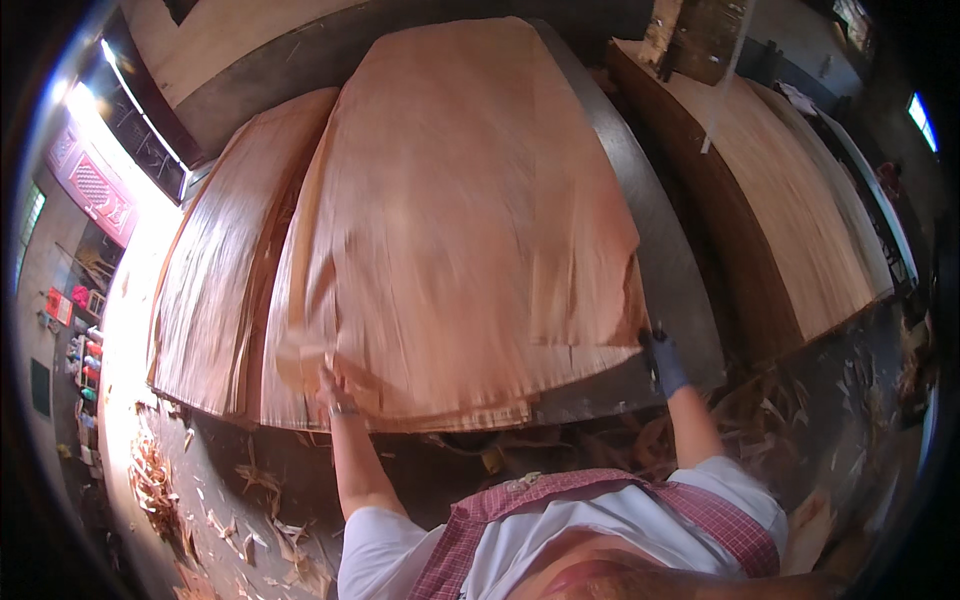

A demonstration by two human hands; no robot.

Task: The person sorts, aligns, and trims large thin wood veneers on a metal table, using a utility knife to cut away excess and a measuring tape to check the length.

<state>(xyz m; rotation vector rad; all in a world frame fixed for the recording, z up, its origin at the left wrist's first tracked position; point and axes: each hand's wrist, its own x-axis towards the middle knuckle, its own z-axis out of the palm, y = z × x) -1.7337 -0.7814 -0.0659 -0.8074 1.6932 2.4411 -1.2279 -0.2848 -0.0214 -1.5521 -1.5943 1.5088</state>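
Observation:
A large, thin reddish-brown wood veneer sheet [450, 200] lies over a stack in the middle, its edges ragged and split. My left hand [335, 388], bare with a band at the wrist, pinches the sheet near its front left corner, where a pale flap blurs. At the front right corner, my right hand [662, 362] wears a grey-blue glove with dark fingers. Its fingers close at the sheet's edge, partly hidden by their dark colour. Under the sheet, a dark grey flat panel [670, 270] shows along the right side.
Another veneer stack [225, 260] stands close on the left. To the right is a tall stack of pale sheets [790, 200] with a post near its far end. Wood scraps [155, 480] litter the floor. A bright doorway and a shelf of coloured items [88, 370] lie far left.

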